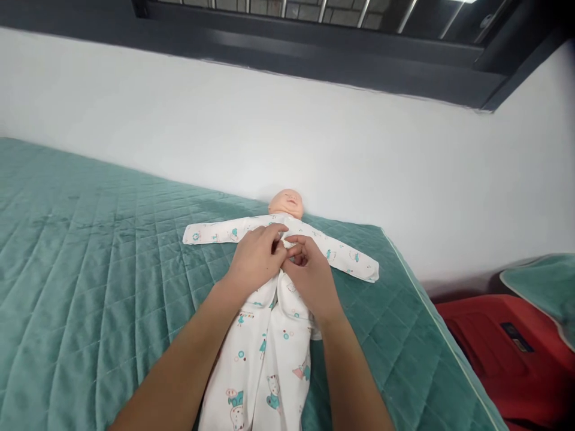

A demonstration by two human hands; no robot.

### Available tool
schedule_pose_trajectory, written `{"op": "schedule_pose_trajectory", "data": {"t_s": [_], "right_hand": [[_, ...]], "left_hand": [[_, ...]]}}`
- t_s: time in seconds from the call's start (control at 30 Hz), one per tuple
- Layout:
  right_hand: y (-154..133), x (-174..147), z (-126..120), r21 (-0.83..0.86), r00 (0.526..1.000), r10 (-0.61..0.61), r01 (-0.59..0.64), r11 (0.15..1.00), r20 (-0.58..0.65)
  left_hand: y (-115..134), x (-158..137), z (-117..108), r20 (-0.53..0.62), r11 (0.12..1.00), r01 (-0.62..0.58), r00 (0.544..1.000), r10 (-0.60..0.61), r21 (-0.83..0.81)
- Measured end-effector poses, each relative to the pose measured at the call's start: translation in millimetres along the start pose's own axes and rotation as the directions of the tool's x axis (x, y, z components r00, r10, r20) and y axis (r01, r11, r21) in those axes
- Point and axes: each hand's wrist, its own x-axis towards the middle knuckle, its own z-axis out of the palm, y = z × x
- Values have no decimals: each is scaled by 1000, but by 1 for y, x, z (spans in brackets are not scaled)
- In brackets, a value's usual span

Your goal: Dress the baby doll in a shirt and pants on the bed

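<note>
A baby doll (287, 202) lies on its back, its bare head by the wall. It wears a white printed baby shirt (345, 257) with both long sleeves spread wide. White printed baby pants (265, 353) stretch from its middle toward me. At the chest, my left hand (260, 254) and my right hand (308, 266) meet with their fingers bent. Between the fingertips a small bit of white cloth is pinched. It seems to belong to the shirt front, though my fingers hide much of it.
Under the doll is a green quilted bed cover (126, 287), its piped edge running down on the right. A white wall (251, 126) rises behind, below a dark window frame (314, 57) with bars. A red plastic object (503, 353) stands beside the bed, green cloth (548, 287) above it.
</note>
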Motion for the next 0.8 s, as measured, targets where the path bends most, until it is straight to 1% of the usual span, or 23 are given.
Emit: {"op": "schedule_pose_trajectory", "data": {"t_s": [0.2,0.33,0.4,0.5,0.57,0.67,0.8], "right_hand": [[2,1,1,12,1000,-7,7,1000,-13],[0,1,0,-3,1000,-2,2,1000,-20],[-1,0,0,-7,1000,-2,2,1000,-19],[-1,0,0,-14,1000,-7,7,1000,-15],[0,0,0,-13,1000,-10,10,1000,-10],[1,1,0,-1,1000,-9,9,1000,2],[-1,1,-1,-11,1000,0,0,1000,14]], "left_hand": [[1,1,2,-21,987,74,997,-78,-146],[4,2,-1,-39,977,125,990,-133,-171],[6,2,-3,-12,967,162,986,-168,-195],[6,3,-8,48,931,224,974,-219,-290],[6,3,-10,67,901,256,966,-249,-350],[5,2,-11,68,882,257,966,-251,-395],[6,0,-9,37,913,210,977,-210,-349]]}}
